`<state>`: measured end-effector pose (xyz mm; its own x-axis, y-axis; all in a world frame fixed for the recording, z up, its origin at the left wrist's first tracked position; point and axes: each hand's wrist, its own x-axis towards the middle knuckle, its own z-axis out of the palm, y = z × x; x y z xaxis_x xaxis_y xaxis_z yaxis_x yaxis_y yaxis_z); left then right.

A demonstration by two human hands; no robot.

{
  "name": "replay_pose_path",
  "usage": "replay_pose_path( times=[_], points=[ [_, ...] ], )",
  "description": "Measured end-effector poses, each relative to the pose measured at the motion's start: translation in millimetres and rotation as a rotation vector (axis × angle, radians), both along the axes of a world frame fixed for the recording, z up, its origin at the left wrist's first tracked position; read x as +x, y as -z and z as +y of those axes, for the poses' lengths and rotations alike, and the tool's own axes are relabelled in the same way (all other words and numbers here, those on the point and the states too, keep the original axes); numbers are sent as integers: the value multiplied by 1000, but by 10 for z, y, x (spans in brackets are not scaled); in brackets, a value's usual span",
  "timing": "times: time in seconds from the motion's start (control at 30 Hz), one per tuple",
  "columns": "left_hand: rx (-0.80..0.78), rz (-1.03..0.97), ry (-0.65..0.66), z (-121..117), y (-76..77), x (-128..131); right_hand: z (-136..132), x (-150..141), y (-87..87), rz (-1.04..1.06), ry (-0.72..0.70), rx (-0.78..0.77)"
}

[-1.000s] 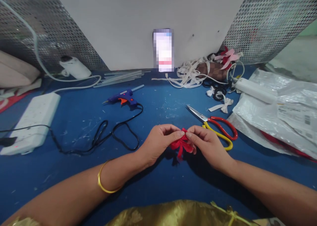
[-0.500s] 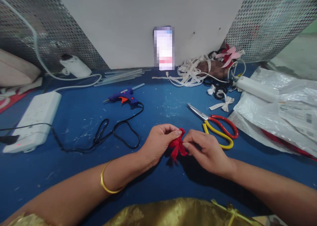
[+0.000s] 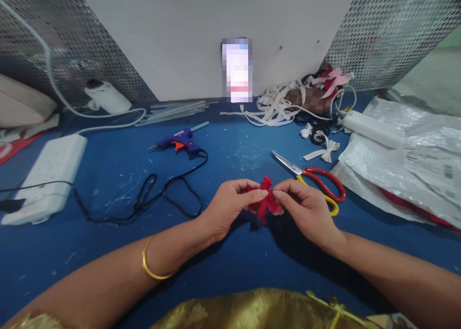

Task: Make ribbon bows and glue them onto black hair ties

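A small red ribbon bow is held just above the blue table, in front of me. My left hand pinches it from the left, thumb pressed on its middle. From the other side my right hand grips its right part between thumb and fingers. Parts of the bow are hidden under the fingertips. Scissors with one red and one yellow handle lie right behind my right hand, which covers some of the yellow handle.
A blue glue gun lies at the left, its black cord looping toward a white power strip. Glue sticks lie along the back panel beside a phone. White ribbon, a white bow and plastic packages occupy the right.
My right hand has shifted slightly up and left, its fingers now on the bow's middle right. The bow has turned and spread, with a loop standing up between the hands.
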<state>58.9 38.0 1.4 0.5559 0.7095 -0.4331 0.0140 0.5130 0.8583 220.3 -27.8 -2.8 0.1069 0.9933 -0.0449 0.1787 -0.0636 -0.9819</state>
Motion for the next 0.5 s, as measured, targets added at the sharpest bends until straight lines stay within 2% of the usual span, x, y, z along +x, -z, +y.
replay_pose_path(
  times=[0.1,0.27,0.37,0.5],
  points=[
    [41,66,-3,-15,-13,-1,13,8,-5,6,-26,-7],
    [126,146,99,-51,-34,-1,26,6,-18,53,-53,-33],
    [101,117,131,-66,-35,2,27,5,-12,86,-62,-100],
    [87,111,164,-57,-20,-1,26,8,26,248,-39,-194]
  ],
)
